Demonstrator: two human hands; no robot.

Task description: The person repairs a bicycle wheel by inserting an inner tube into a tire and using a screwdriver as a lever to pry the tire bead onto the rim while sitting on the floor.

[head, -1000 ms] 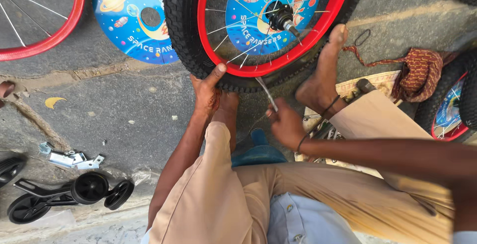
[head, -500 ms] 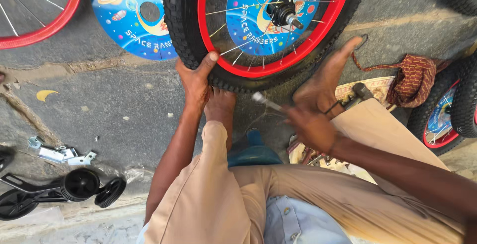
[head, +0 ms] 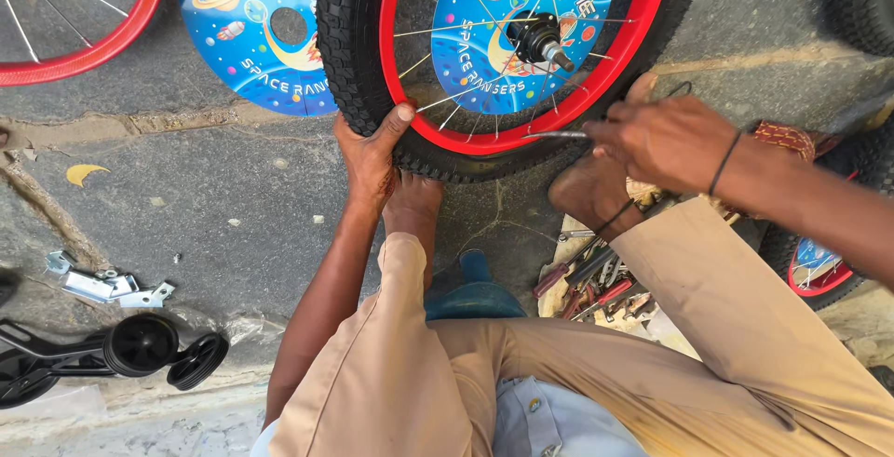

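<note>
Left hand [head: 370, 154] clamped on black knobbly tyre of red-rimmed bicycle wheel [head: 346, 57], right hand [head: 663, 139] fingers closed, seemingly pinching thin metal tool [head: 556, 135] against rim

Cracked grey concrete floor [head: 214, 187], bright daylight.

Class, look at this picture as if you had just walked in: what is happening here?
A person sits on the ground working on a small bicycle wheel with a black tyre and red rim. The left hand grips the tyre at its lower edge. The right hand holds a thin metal tool against the rim near the spokes. Both bare feet rest at the tyre's bottom. Hand tools lie by the right leg, and black training wheels lie on the left.
</note>
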